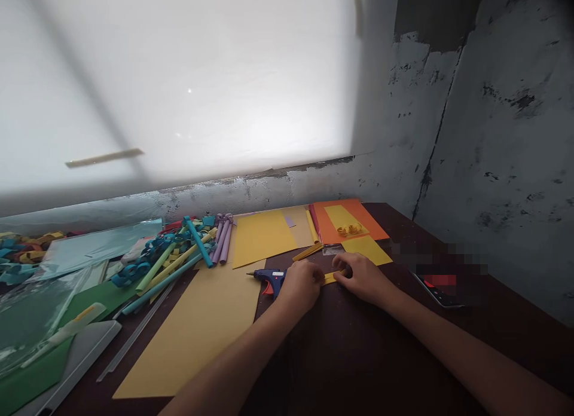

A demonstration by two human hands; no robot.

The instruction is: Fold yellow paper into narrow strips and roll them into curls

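Between my two hands a short yellow paper strip (pixel 330 278) lies just above or on the dark table. My left hand (pixel 305 283) has its fingers closed on the strip's left end. At the right end, the thumb and curled fingers of my right hand (pixel 359 275) grip it. A blue glue gun (pixel 271 276) with an orange trigger lies left of my left hand, partly hidden by it. Just beyond my hands are a folded dark-yellow strip (pixel 307 251) and a yellow paper sheet (pixel 370 250).
Orange paper (pixel 376 222) at the back bears yellow curls (pixel 348 229). A large tan sheet (pixel 192 332) and a yellow sheet (pixel 262 236) lie left. Farther left are purple paper rolls (pixel 223 239), blue paper chains (pixel 134 271) and a grey paper trimmer (pixel 96 338). A phone (pixel 437 287) lies right.
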